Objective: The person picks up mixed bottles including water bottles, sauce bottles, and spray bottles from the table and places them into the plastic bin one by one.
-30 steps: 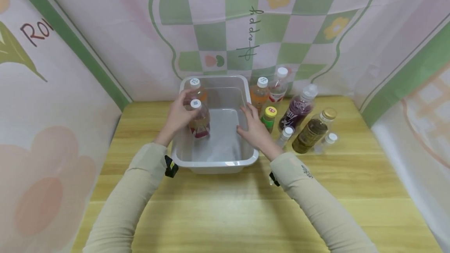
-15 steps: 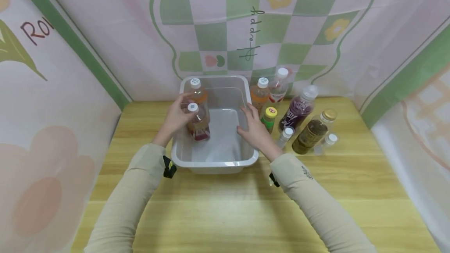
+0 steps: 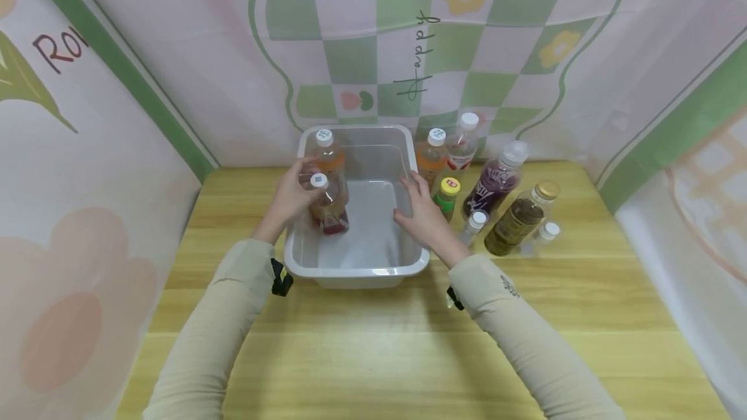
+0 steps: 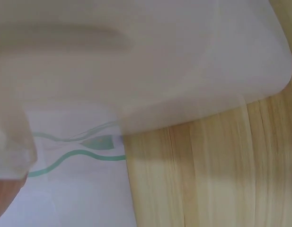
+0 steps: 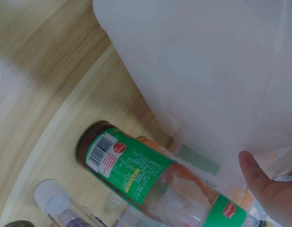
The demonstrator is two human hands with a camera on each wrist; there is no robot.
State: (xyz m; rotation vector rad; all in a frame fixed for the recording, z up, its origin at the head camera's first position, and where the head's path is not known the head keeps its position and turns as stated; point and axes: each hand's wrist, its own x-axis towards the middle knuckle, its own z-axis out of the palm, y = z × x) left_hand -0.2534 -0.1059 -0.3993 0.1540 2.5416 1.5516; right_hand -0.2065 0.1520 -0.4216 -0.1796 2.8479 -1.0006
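Inside the light grey plastic tub point(image 3: 355, 272), my left hand point(image 3: 290, 194) holds a clear white-capped bottle point(image 3: 331, 212) with dark red at its base, near the tub's left wall. Thumb and fingers are around its upper part. Right behind it stands a bottle with an orange label point(image 3: 332, 159). My right hand point(image 3: 425, 214) grips the tub's right rim, thumb on the inner side. One of its fingers point(image 5: 254, 175) shows against the outer wall in the right wrist view. The left wrist view mostly shows the tub's outer wall point(image 4: 183, 52); the held bottle is hidden there.
Right of the tub stand a green-labelled bottle point(image 3: 446, 203) with a yellow cap, an orange bottle point(image 3: 430, 162), a purple bottle point(image 3: 491, 188), a gold-capped bottle point(image 3: 516, 224) and several clear ones. A patterned cloth point(image 3: 403, 50) hangs behind the wooden table point(image 3: 362, 355).
My left hand has shifted the bottle slightly toward me and left, so the orange-labelled bottle behind shows more. During the last half second it barely moves. My right hand stays on the rim.
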